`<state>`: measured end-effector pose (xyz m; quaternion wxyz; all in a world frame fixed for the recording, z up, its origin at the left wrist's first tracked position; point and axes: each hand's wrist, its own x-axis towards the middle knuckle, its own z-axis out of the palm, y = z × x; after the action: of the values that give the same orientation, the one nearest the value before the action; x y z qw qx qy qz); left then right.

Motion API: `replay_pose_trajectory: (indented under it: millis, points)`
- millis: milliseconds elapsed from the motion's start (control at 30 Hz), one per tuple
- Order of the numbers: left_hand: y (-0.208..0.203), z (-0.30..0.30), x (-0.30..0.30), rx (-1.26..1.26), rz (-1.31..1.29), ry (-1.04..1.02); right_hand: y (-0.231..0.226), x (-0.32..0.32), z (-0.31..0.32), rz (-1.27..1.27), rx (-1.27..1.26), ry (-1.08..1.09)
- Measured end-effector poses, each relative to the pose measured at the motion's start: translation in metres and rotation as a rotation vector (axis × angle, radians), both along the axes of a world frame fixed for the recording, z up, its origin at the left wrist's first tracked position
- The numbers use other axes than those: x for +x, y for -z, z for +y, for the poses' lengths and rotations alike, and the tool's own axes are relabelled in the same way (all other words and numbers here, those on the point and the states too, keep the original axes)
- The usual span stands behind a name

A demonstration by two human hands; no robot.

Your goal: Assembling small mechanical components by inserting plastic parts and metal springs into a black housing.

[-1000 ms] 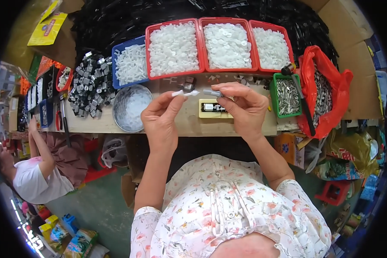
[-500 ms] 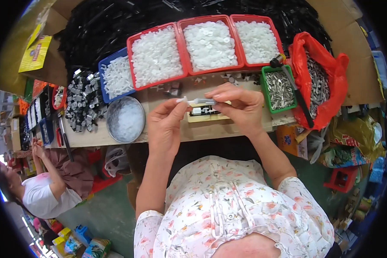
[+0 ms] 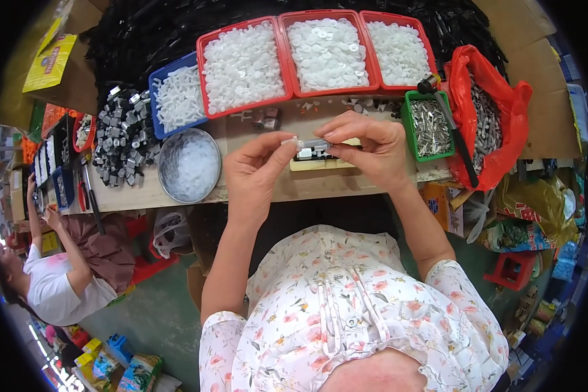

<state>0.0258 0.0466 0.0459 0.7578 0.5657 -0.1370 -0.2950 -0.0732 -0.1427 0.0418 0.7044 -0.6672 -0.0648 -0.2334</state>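
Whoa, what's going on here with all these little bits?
A person is holding two small parts at the workbench. The left hand pinches a white piece, and the right hand holds a grey piece. The pieces are end to end, seemingly touching, above a cream holder. Red trays full of white bits sit behind.

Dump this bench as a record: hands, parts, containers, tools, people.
left hand: pinches white piece
right hand: pinches grey tube
fit: cannot tell how far piece and tube join
below hands: cream fixture
white parts: three red trays, blue tray
metallic parts: green tray, red bag
bowl: white contents, indistinct
tool: hammer by green tray
co-worker: at left
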Motion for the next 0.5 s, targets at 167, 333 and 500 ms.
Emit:
replay_pose_trajectory:
  millis: [167, 333, 500]
  points:
    - [-0.002, -0.008, -0.003, 0.181, -0.358, -0.03, -0.02, -0.013, -0.01, 0.21, -0.417, 0.169]
    - [-0.004, -0.023, -0.012, 0.22, -0.597, 0.011, -0.021, -0.027, -0.024, 0.229, -0.549, 0.131]
    - [0.005, -0.033, -0.015, 0.231, -0.617, 0.106, -0.02, -0.036, -0.038, 0.284, -0.611, 0.103]
